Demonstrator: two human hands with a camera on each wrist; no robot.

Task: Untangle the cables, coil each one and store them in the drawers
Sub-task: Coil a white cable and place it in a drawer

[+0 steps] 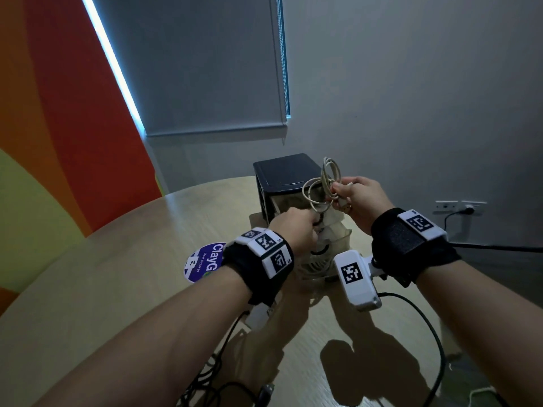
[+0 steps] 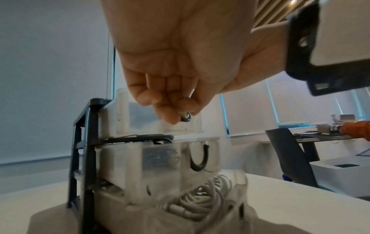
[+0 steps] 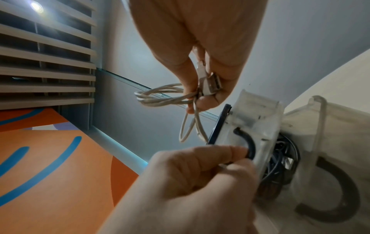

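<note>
My right hand (image 3: pixel 202 52) pinches the coiled white USB cable (image 3: pixel 160 96) just above the black-framed clear plastic drawer unit (image 1: pixel 282 183); my left hand (image 3: pixel 200 171) hooks the top drawer's dark handle (image 3: pixel 247 142), opening room for it.

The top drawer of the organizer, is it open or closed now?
Open partway: the top drawer juts out of the dark frame, and the left hand pinches its black handle.
</note>
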